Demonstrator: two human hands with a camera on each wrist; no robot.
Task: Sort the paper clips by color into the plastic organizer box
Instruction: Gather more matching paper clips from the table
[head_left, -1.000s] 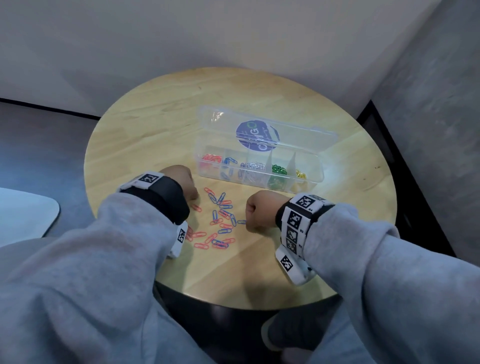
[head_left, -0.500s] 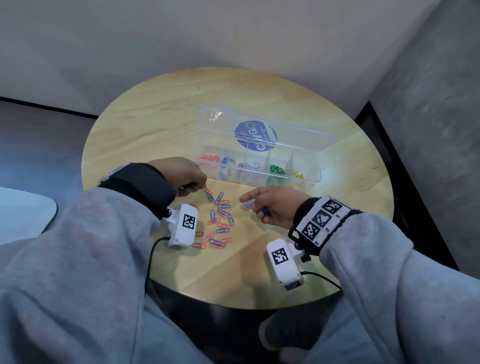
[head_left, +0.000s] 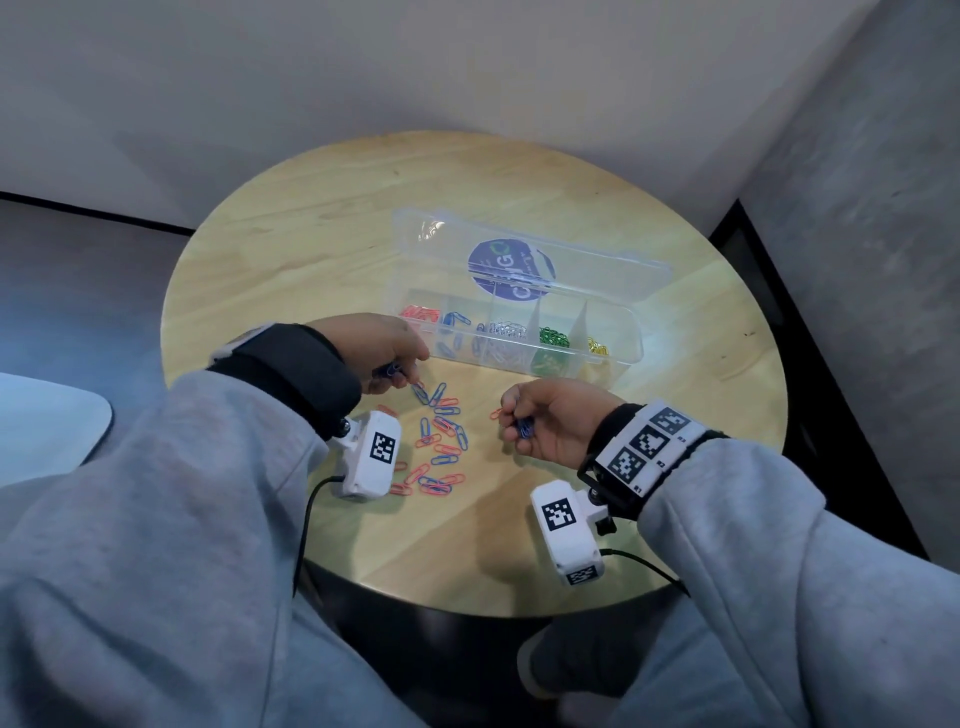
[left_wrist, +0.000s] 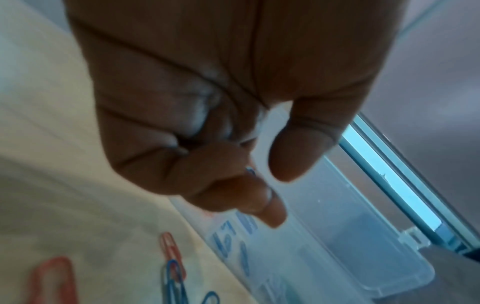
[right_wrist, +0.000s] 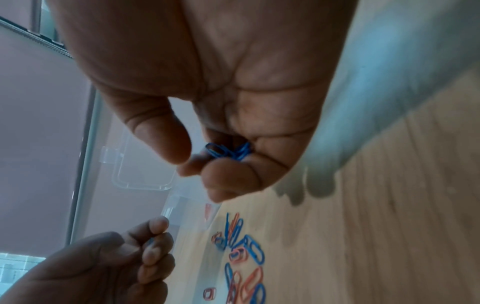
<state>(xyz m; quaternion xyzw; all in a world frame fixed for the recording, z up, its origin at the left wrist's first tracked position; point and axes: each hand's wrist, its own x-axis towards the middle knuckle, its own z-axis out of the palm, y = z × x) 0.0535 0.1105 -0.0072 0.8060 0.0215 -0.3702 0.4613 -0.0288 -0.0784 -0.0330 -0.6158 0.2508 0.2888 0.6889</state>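
Note:
A clear plastic organizer box (head_left: 631, 332) stands open at the back of the round table, with red, blue, silver, green and yellow clips in separate compartments. Loose red and blue paper clips (head_left: 441, 441) lie in a pile between my hands. My left hand (head_left: 402, 371) hovers just in front of the box's left end, its curled fingers holding blue clips (head_left: 389, 370). My right hand (head_left: 511, 415) is right of the pile, palm turned up, fingers curled round a small bunch of blue clips (right_wrist: 228, 152). One red clip (head_left: 496, 414) lies by its fingertips.
The box's lid (head_left: 519, 254) lies flat behind it with a round blue sticker. The wooden table (head_left: 311, 249) stands in a corner, with walls behind and to the right. A white surface (head_left: 47, 421) lies at the left. Cables trail from the wrist cameras over the near table edge.
Both hands have lifted off the pile and turned over, each holding blue clips. The left hand moved towards the box; the right hand's fingers curled in further.

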